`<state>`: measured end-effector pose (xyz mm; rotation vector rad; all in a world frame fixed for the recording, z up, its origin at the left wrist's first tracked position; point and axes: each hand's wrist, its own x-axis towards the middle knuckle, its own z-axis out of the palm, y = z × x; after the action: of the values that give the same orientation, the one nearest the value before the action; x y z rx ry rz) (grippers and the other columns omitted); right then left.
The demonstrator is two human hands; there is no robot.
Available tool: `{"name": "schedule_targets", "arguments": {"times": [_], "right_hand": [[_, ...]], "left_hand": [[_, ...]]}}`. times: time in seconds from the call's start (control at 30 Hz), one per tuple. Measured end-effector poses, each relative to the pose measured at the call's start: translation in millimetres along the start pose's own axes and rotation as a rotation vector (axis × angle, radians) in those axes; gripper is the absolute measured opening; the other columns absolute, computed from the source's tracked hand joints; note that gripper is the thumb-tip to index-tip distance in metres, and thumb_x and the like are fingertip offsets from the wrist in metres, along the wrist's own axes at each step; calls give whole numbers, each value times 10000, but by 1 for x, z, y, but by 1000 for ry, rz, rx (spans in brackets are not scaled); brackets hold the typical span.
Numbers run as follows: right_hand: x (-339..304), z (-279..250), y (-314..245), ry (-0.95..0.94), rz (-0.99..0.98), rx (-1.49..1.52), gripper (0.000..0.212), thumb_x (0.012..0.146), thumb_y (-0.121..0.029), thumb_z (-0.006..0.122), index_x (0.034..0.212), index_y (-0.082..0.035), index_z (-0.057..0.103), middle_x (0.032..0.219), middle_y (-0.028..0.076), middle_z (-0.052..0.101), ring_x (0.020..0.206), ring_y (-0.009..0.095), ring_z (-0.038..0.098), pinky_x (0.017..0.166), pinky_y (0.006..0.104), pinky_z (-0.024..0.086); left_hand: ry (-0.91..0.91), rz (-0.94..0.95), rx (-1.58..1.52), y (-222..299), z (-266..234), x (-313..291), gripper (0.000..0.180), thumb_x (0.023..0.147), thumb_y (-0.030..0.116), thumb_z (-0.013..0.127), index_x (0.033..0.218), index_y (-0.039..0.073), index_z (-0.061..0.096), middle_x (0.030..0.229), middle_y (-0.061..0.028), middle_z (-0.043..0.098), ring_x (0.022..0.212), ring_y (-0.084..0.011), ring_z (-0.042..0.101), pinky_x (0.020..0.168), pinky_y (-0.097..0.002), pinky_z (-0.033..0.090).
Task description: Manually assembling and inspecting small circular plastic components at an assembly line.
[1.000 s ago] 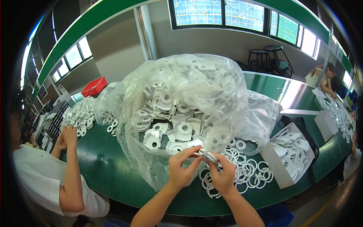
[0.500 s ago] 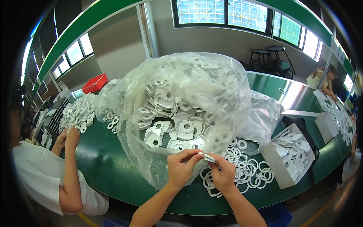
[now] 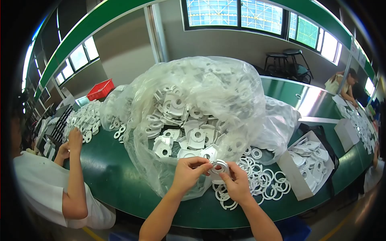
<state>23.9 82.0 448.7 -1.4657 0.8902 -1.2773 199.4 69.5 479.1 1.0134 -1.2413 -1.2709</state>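
Note:
Between my two hands, in front of the big clear plastic bag, is a white plastic part with a round hole. Its flat face is turned up toward me, and a ring shape surrounds the hole. My left hand pinches its left edge between thumb and fingertips. On its right side my right hand grips it, the thumb lying on the face. White plastic rings lie heaped beside and behind my right hand. Similar white parts spill from the mouth of the plastic bag.
A grey-white box full of white parts stands on the green table to the right. At the left a co-worker handles pieces by another white pile. A red crate sits farther back; another person works far right.
The white part was edge-on and has been tilted, so its holed face now shows. Both hands still hold it in about the same place. The co-worker's hand at left has risen slightly.

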Motion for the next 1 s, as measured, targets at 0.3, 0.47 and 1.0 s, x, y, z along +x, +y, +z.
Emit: {"name": "schedule_targets", "arguments": {"times": [0.3, 0.47, 1.0], "right_hand": [[0, 1, -2, -29, 26, 100, 232, 843, -5, 571, 1073, 18, 561, 901, 70, 625, 811, 110, 589, 730, 243, 462], [1, 1, -1, -19, -1, 29, 219, 840, -1, 569, 1058, 23, 561, 885, 79, 626, 798, 116, 591, 719, 250, 464], [3, -3, -6, 32, 9, 0, 238, 850, 1, 561, 1087, 18, 556, 960, 58, 607, 887, 120, 563, 793, 244, 436]], "left_hand": [[-17, -10, 54, 2, -4, -1, 98, 809, 28, 676, 873, -46, 667, 741, -84, 656, 594, -115, 604, 557, -223, 489], [-10, -33, 9, -2, -2, 0, 112, 825, 32, 663, 906, -45, 665, 716, -76, 644, 583, -106, 592, 547, -222, 484], [27, 51, -3, -6, 14, -5, 141, 882, 30, 579, 977, -65, 623, 730, -82, 635, 621, -117, 602, 553, -238, 501]]}}
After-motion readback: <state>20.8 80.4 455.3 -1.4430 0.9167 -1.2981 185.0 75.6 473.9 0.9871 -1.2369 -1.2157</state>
